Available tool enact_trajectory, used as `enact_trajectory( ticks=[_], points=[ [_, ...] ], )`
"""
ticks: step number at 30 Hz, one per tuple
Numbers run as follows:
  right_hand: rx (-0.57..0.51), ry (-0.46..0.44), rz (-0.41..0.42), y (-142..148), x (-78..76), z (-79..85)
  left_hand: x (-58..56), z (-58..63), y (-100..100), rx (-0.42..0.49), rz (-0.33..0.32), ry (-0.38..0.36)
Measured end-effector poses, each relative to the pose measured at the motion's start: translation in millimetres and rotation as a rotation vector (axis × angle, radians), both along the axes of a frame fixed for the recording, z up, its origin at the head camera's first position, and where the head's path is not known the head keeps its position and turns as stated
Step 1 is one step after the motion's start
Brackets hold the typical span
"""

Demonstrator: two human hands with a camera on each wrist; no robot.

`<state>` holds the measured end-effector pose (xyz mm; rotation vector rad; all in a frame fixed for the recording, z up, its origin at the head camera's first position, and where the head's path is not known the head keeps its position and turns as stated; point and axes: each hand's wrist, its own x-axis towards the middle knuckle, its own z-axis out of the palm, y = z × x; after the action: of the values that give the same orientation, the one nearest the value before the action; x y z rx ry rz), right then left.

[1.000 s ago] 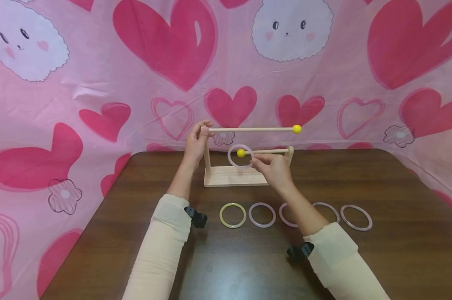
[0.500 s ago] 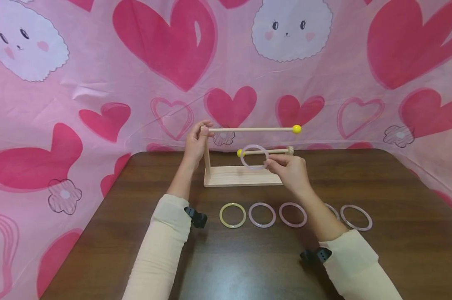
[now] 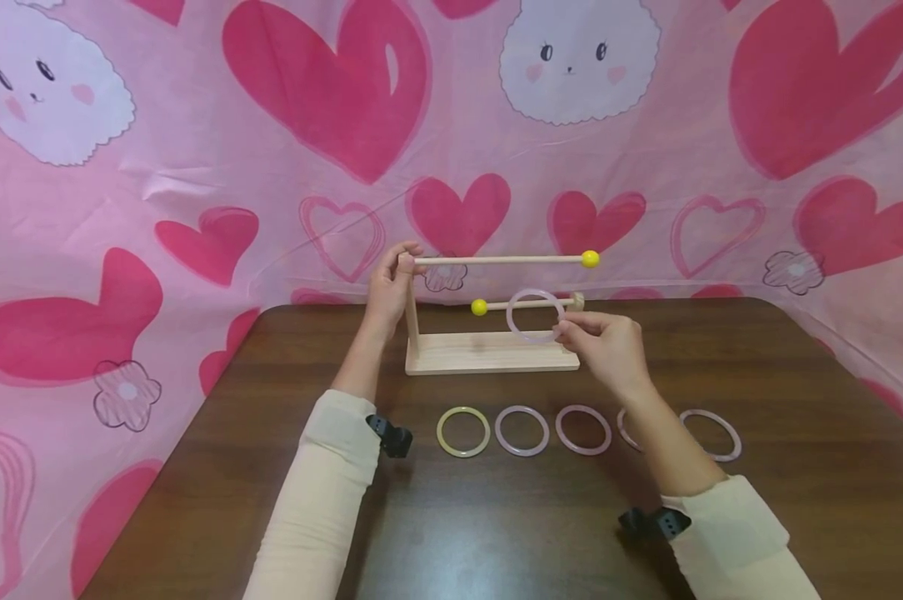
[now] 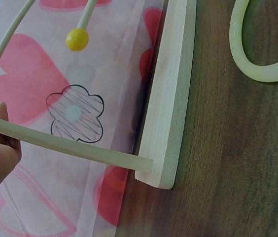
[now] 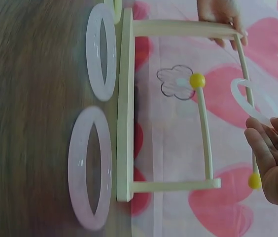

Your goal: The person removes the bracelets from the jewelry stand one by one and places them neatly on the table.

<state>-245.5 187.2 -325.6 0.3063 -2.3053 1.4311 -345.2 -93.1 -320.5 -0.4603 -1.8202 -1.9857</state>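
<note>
In the head view a wooden rack (image 3: 489, 354) stands on the table, with a long upper rod (image 3: 504, 261) and a shorter lower rod (image 3: 522, 305), each tipped by a yellow ball. My left hand (image 3: 386, 287) grips the top of the rack's left post (image 3: 412, 317), fingers behind it. With thumb and fingers, my right hand (image 3: 609, 346) pinches a pale purple ring (image 3: 510, 317). That ring overlaps the lower rod in the head view, but the right wrist view shows the ring (image 5: 240, 98) clear of the lower rod (image 5: 204, 133).
A row of rings lies in front of the rack: a yellow ring (image 3: 463, 455) at left, then several pale purple rings (image 3: 522, 454) to its right. My right forearm partly covers those farther right. Behind the dark wooden table (image 3: 271, 467) hangs a pink heart-patterned cloth (image 3: 331, 150).
My right hand has carried the purple ring rightward, from in line with the lower rod's yellow ball to nearer the right post. My left hand stays at the left post.
</note>
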Motion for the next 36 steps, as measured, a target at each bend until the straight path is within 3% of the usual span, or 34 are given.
enact_trajectory(
  ticks=[36],
  points=[
    [-0.096,-0.089,-0.079,64.9,6.2,4.2,0.8,1.1,0.7,0.007,-0.002,-0.009]
  ],
)
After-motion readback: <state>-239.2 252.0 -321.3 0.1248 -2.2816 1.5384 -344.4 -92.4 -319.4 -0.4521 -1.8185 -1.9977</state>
